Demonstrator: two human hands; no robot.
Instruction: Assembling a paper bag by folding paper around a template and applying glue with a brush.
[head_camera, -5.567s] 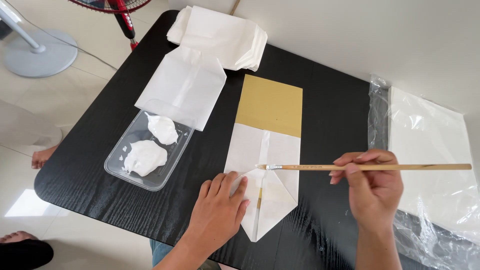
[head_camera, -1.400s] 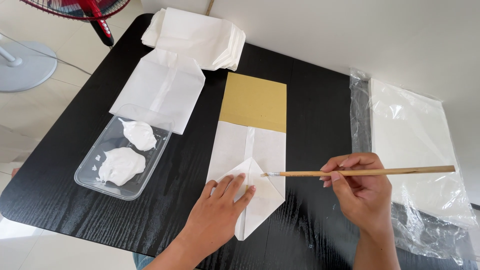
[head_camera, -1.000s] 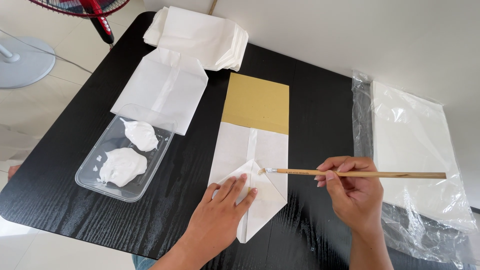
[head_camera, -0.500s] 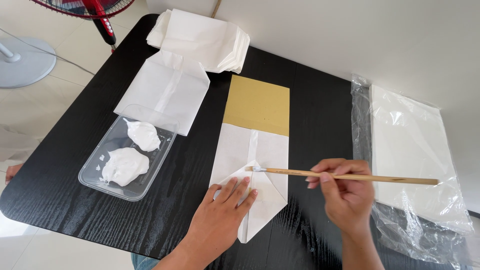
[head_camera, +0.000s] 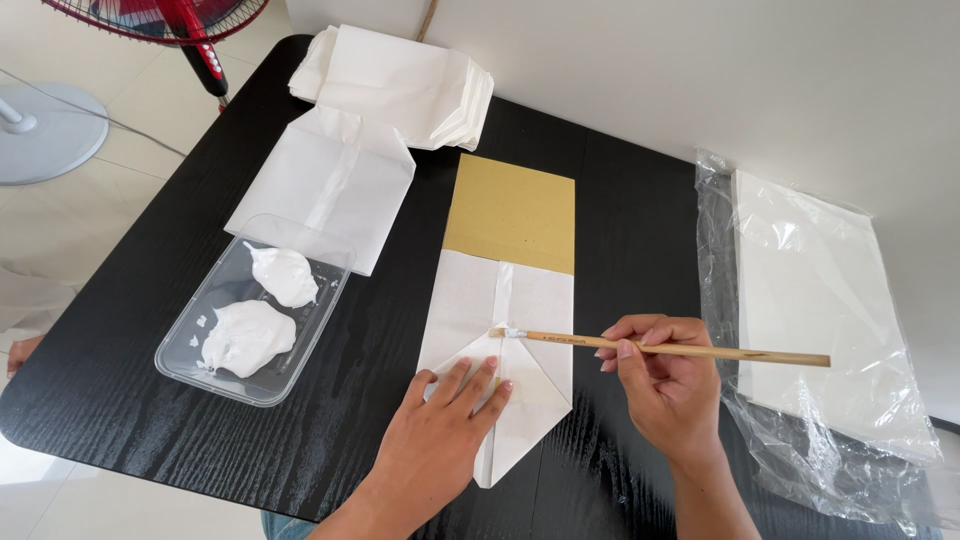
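Note:
A folded white paper bag (head_camera: 505, 320) lies on the black table (head_camera: 640, 240) over a tan cardboard sheet (head_camera: 512, 210). My left hand (head_camera: 445, 435) presses flat on the bag's pointed lower flap. My right hand (head_camera: 665, 385) holds a wooden brush (head_camera: 665, 347) by its handle. The brush's white tip touches the paper near the flap's top fold, just above my left fingers.
A clear plastic tray (head_camera: 205, 355) with two blobs of white paste sits at the left. A flat white bag (head_camera: 325, 185) and a stack of folded bags (head_camera: 400, 85) lie behind. A plastic-wrapped pack of white paper (head_camera: 815, 300) is at the right. A red fan (head_camera: 190, 30) stands beyond the table.
The brush tip has slid slightly left along the fold and my right hand has followed. My left hand stays pressed on the flap.

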